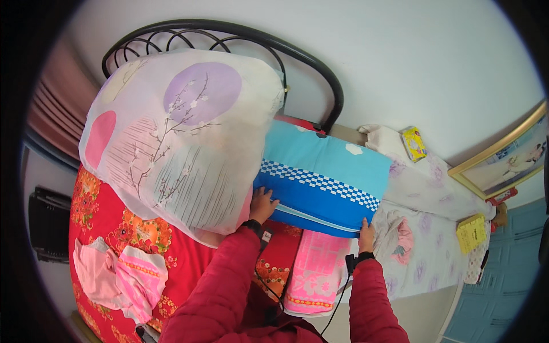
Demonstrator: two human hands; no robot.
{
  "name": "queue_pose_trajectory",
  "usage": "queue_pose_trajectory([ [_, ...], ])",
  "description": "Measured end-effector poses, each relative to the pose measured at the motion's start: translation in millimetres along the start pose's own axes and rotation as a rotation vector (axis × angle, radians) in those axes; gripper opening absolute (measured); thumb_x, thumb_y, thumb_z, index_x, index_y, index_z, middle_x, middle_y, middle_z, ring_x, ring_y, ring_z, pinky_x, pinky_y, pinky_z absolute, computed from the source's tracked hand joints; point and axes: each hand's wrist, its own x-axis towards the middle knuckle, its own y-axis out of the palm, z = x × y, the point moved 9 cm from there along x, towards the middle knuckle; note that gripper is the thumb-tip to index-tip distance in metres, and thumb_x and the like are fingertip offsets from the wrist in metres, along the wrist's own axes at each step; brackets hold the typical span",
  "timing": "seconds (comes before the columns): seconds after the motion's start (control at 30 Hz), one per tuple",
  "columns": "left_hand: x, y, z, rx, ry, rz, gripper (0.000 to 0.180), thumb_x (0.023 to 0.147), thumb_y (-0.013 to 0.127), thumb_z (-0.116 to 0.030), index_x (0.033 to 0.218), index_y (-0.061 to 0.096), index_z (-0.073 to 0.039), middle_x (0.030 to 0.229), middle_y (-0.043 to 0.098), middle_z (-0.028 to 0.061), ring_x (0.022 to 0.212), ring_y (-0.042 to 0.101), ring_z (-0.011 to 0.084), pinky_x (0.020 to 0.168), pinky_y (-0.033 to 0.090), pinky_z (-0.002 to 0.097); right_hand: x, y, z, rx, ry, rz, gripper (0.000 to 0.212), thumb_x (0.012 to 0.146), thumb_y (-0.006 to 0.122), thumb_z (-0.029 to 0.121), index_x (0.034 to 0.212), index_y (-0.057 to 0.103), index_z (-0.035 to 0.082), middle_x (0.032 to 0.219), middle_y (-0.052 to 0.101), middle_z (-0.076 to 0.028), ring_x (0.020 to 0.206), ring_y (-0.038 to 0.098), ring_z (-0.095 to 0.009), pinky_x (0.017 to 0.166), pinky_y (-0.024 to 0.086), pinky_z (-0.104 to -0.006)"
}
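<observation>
A blue cushion [327, 182] with a checkered band, a pale blue upper part and a white cloud print lies in front of me. A light strip like a zip runs along its near side. My left hand [263, 206] rests on the cushion's left near part, fingers stretched and apart. At the right near corner my right hand [366, 236] grips the edge, thumb on top and its other fingers mostly hidden. To the left, a large pillow [183, 137] in a pale, flower-printed cover touches the cushion and lies close to my left hand.
A red flowered bedspread [189, 220] bears crumpled pink cloths [120, 274]. Near me lies a pink patterned towel [317, 271]; dark cables hang by my wrists. Behind stands a black metal headboard [274, 48]. At right are a white flowered sheet [423, 228], a yellow packet [413, 143] and a framed picture [509, 154].
</observation>
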Motion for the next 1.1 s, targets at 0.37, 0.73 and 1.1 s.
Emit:
queue_pose_trajectory([
  [0.37,-27,-28,-34,0.079,0.166,-0.097,0.031,0.066,0.055,-0.025,0.088,0.052,-0.003,0.093,0.046,0.0139,0.090,0.039,0.0307,0.077,0.034,0.0390,16,-37,33,-0.390,-0.119,-0.061,0.033,0.073,0.047,0.023,0.091,0.047,-0.005,0.080,0.053,-0.018,0.071,0.051,-0.029,0.065,0.039,-0.0319],
  [0.73,-6,-6,-93,0.104,0.325,0.031,0.048,0.064,0.057,-0.027,0.104,0.044,-0.004,0.113,0.032,0.0188,0.103,0.030,0.0383,0.085,0.027,0.0419,-17,28,148,-0.605,-0.762,-0.202,0.042,0.071,0.047,0.029,0.105,0.041,0.005,0.112,0.034,-0.017,0.103,0.029,-0.038,0.083,0.026,-0.0446],
  [1.1,8,39,-105,0.300,0.317,0.092,0.048,0.062,0.056,-0.037,0.101,0.045,-0.011,0.101,0.042,0.0151,0.098,0.035,0.0303,0.083,0.026,0.0437,14,82,110,-0.854,-0.933,-0.102,0.034,0.068,0.043,0.014,0.097,0.046,-0.004,0.103,0.043,-0.018,0.097,0.039,-0.032,0.084,0.028,-0.0390],
])
